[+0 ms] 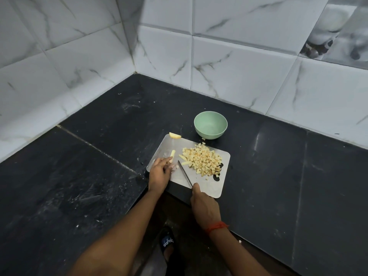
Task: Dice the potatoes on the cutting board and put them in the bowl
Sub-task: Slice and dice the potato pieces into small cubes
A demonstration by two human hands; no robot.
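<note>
green bowl just beyond the cutting board; on the board, diced potatoes heaped right, left hand pinches a potato strip at left, right hand grips the knife between them.

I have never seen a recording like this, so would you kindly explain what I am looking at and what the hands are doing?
There is no machine here. This single picture comes from a camera worn on a person's head, looking down at their own bare hands. On a black counter lies a cutting board with a pile of diced potato. The left hand holds a potato strip on the board. The right hand grips a knife, its blade lying across the board. A potato wedge sits at the board's far corner. Behind the board stands a green bowl, still empty.
</note>
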